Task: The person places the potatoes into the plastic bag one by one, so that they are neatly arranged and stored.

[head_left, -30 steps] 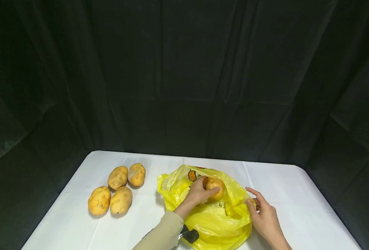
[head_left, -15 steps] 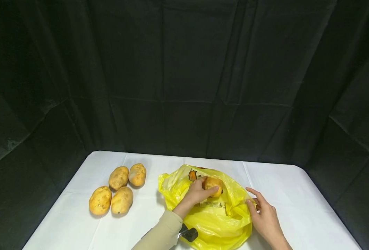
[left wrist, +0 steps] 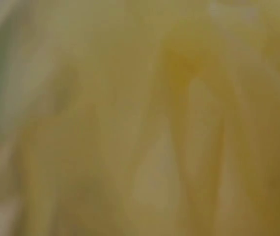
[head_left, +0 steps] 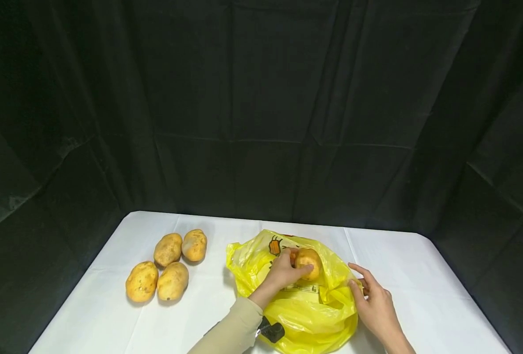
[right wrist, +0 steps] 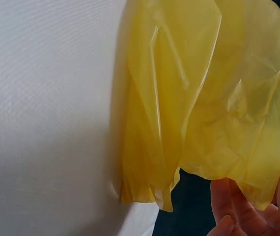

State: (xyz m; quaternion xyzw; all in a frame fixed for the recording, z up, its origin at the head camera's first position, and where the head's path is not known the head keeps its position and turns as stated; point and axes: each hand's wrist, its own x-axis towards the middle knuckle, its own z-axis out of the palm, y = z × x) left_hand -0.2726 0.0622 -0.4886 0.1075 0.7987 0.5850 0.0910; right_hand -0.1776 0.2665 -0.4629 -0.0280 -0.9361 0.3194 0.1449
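While four loose potatoes (head_left: 168, 250) lie grouped at the left, firm and probably weighty, best taken round the middle, the left hand (head_left: 280, 271) grips a fifth potato (head_left: 311, 262) between thumb and fingers inside the open mouth of a yellow plastic bag (head_left: 307, 322); its dry-looking skin should give fair hold, though a drop could bruise it. The bag looks light, limp and slippery, so its rim seems the place to pinch, and there the right hand (head_left: 375, 307) holds its edge, thumb against fingers. Beneath is a faintly creased white tablecloth (head_left: 425, 290); black curtains (head_left: 266, 98) hang behind and on both sides.
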